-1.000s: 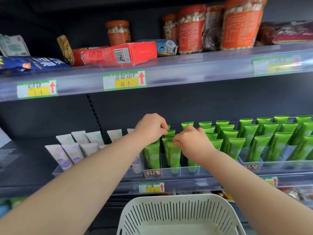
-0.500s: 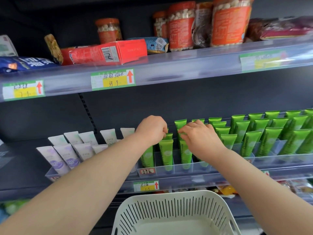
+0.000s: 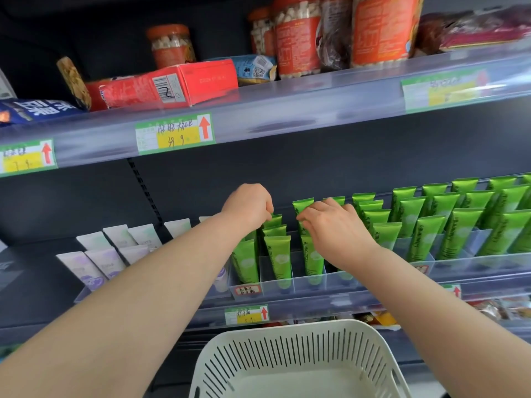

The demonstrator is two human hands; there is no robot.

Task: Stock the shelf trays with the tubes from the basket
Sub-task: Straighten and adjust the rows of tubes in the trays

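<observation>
Green tubes (image 3: 278, 255) stand in rows in a clear divided shelf tray (image 3: 330, 278) on the middle shelf. My left hand (image 3: 248, 205) is curled, its fingertips pinching the top of a green tube (image 3: 274, 219) in a back row. To its right, my right hand (image 3: 334, 228) reaches over the tray, and its fingertips grip the crimped end of another green tube (image 3: 303, 204). The white slotted basket (image 3: 298, 344) sits below my arms; no tubes show in the part of its inside that I can see.
White and lilac tubes (image 3: 97, 261) fill the tray to the left. More green tubes (image 3: 459, 225) fill the trays to the right. The upper shelf edge (image 3: 287, 110), with price labels, overhangs; on it stand a red box (image 3: 184, 81) and orange jars (image 3: 298, 38).
My hands have drawn apart. The right hand has shifted right to a tube in the neighbouring column. The left hand stays pinched on the back row.
</observation>
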